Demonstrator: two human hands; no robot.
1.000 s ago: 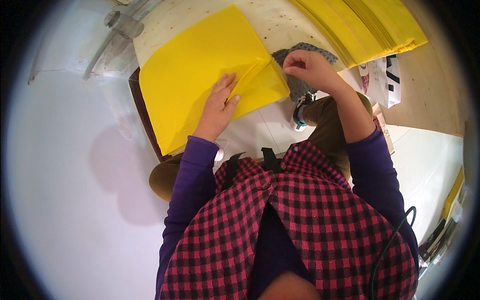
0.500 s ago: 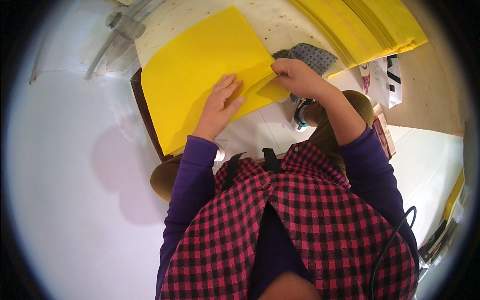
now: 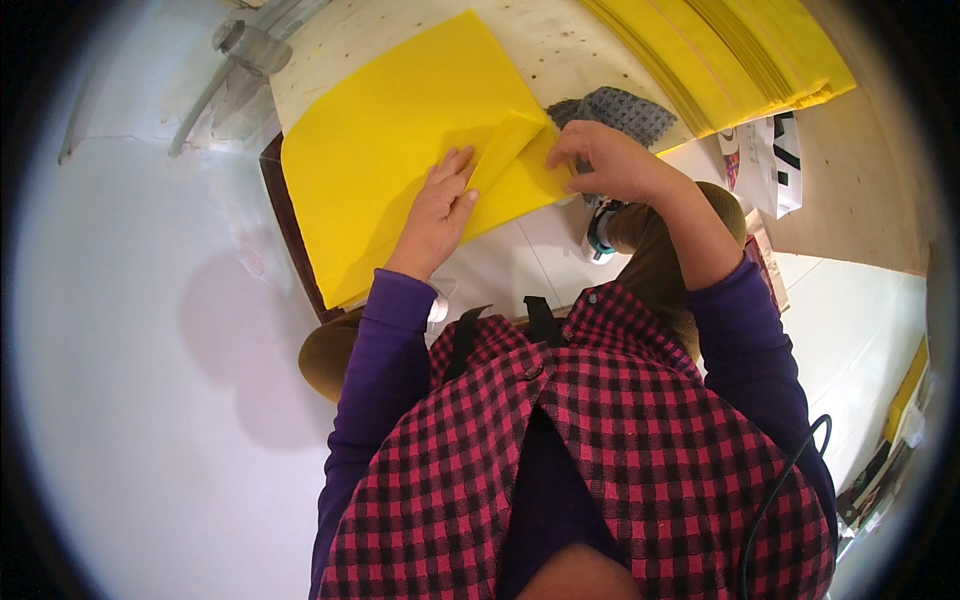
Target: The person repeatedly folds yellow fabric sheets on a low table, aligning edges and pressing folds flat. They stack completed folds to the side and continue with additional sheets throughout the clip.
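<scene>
Resting its fingers on the yellow sheets (image 3: 400,110), thumb apart, the left hand (image 3: 437,213) borders a raised flap (image 3: 510,143); past it, the right hand (image 3: 622,165) curls, fingers and thumb not meeting. Beyond those fingertips lies a grey cloth (image 3: 632,112). Too light a left hold could let the sheets slide.

Print on white bag (image 3: 764,178), 2 o'clock in view: bold black lettering (image 3: 787,152) at bag's 3 o'clock side, partly visible; multicoloured printed patch (image 3: 732,167) at 9 o'clock edge, too small to read.
</scene>
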